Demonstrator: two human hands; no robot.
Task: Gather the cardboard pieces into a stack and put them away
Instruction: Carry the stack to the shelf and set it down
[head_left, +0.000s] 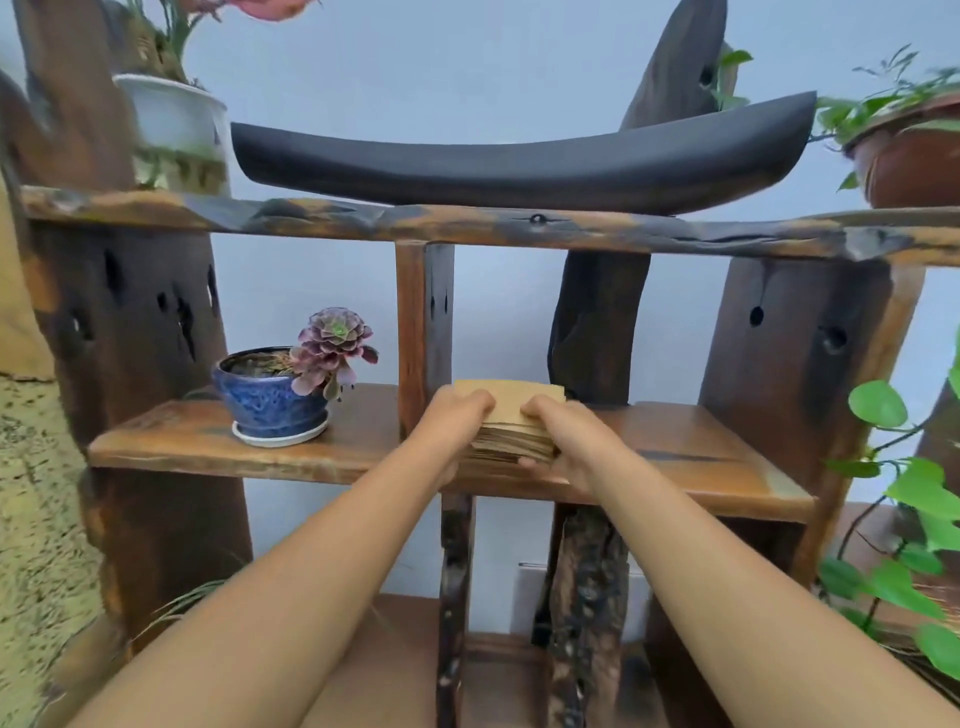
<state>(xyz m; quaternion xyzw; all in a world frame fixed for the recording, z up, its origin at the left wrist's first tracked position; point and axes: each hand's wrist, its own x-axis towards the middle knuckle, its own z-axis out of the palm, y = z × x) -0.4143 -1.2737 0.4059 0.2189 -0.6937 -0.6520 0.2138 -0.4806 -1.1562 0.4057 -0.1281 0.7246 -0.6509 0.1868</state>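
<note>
Both hands (511, 426) around cardboard stack (511, 415)

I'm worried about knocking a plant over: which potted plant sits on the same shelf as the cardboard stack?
The purple succulent in the blue glazed pot; the white and terracotta pots stand one shelf higher.

Tan cardboard stack (511, 415) on wooden shelf (675, 441)

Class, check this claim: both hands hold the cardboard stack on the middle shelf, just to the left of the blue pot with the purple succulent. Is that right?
Not quite. In the head view the cardboard stack, held by the left hand and right hand on the middle shelf, sits to the right of the blue pot, not the left.
</note>
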